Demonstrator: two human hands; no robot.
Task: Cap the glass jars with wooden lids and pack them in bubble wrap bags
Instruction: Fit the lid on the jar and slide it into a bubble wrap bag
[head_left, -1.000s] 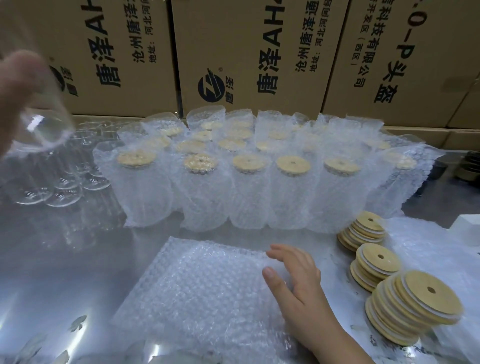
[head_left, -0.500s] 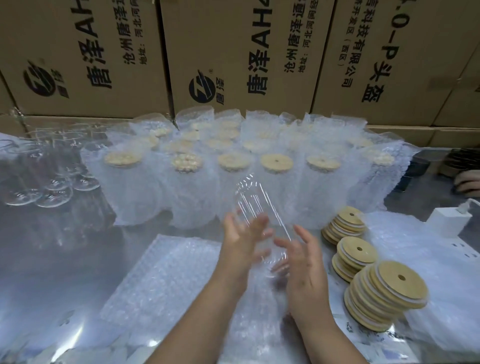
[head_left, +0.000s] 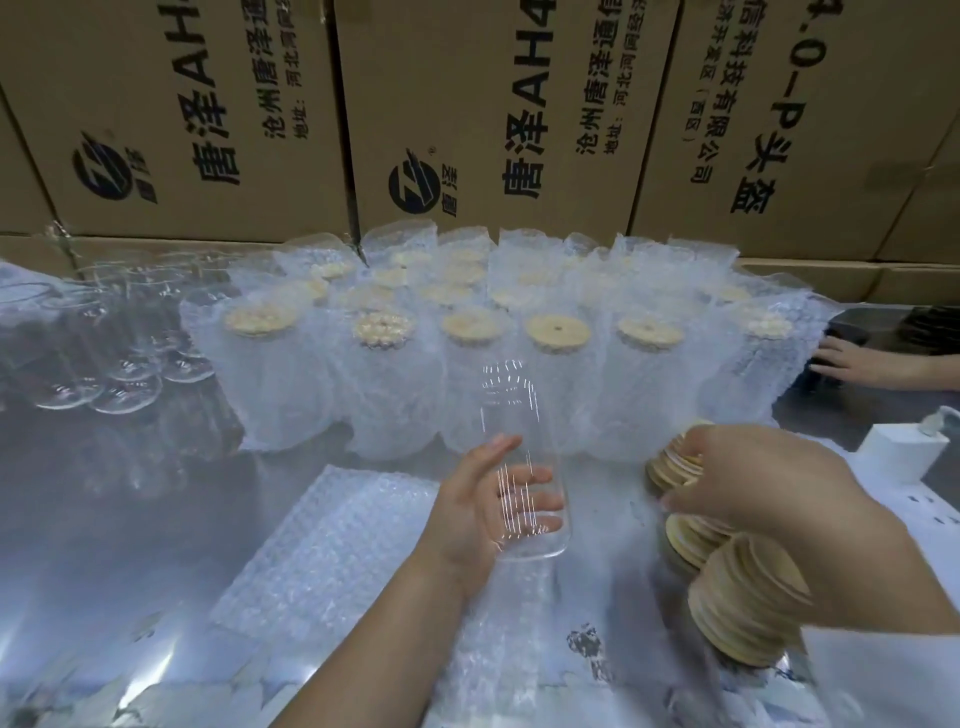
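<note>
Right hand (head_left: 748, 488) moved off glass jar (head_left: 519, 467) onto wooden lids (head_left: 675, 467), finger grip hidden | left hand (head_left: 483, 504) fingers wrap jar | capping next

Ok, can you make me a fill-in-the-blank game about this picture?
1. The left hand holds a clear glass ____.
2. The right hand reaches over stacks of wooden ____.
3. The packed jars stand wrapped in ____ wrap.
4. Behind them stand big cardboard ____.

Missing words: jar, lids, bubble, boxes
</note>
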